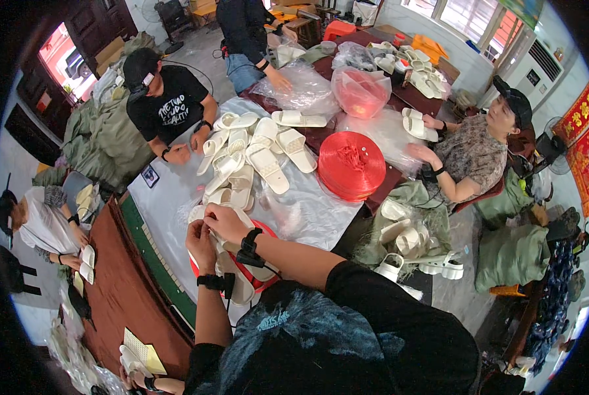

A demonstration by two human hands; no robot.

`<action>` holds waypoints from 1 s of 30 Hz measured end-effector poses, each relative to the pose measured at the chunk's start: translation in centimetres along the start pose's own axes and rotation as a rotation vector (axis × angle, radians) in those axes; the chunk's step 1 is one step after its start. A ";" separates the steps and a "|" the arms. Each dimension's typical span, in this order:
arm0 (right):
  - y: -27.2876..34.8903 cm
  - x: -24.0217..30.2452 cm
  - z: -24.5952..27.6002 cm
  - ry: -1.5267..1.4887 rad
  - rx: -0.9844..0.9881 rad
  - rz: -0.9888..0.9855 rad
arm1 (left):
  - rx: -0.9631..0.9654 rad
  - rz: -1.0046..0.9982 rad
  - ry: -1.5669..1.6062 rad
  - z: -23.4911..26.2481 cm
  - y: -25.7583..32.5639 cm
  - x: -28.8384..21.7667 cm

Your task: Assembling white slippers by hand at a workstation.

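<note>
My left hand (pixel 201 246) and my right hand (pixel 228 224) meet close together at the table's near edge, with fingers pinched. Whatever is between their fingertips is too small or hidden to make out. Right under them lie pale slide slippers (pixel 241 287), partly covered by my hands and wrists. A red rim (pixel 266 230) curves around these slippers. Just beyond my hands spreads a heap of cream slide slippers (pixel 266 167), some sole up, some on their sides. To its right sits a big round roll of red plastic twine (pixel 351 166).
Whitish sheeting (pixel 169 204) covers the table, where a phone (pixel 150 176) lies at the left. Clear plastic bags (pixel 301 89) and a pinkish bag (pixel 361 91) stand farther back. Co-workers sit and stand around; one at the right holds slippers (pixel 418 125). An open sack of slippers (pixel 405 230) is at my right.
</note>
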State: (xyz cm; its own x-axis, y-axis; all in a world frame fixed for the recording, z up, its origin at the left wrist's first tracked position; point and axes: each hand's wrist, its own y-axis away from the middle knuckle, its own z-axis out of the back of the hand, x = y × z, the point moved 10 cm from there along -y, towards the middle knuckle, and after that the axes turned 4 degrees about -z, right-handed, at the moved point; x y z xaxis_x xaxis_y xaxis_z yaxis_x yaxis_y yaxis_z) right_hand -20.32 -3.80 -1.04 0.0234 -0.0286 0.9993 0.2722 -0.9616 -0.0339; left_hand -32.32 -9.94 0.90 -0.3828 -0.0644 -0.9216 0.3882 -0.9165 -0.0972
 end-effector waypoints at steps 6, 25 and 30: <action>-0.7 -0.7 0.5 -0.027 0.020 -0.042 | 0.047 0.007 0.002 -0.9 -0.7 0.5; -1.2 -0.4 1.1 -0.075 0.004 -0.030 | -0.026 -0.018 0.015 -0.6 -1.5 1.0; -1.0 -0.1 0.7 -0.064 0.037 -0.023 | -0.001 0.008 0.008 -0.6 -1.1 1.4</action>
State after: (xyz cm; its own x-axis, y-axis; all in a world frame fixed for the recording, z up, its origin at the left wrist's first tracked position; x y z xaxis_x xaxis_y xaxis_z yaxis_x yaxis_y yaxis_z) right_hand -19.96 -2.66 -1.11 0.0779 0.0120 0.9969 0.3085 -0.9511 -0.0127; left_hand -32.78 -8.78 -0.50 -0.3731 -0.0684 -0.9253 0.3923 -0.9154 -0.0905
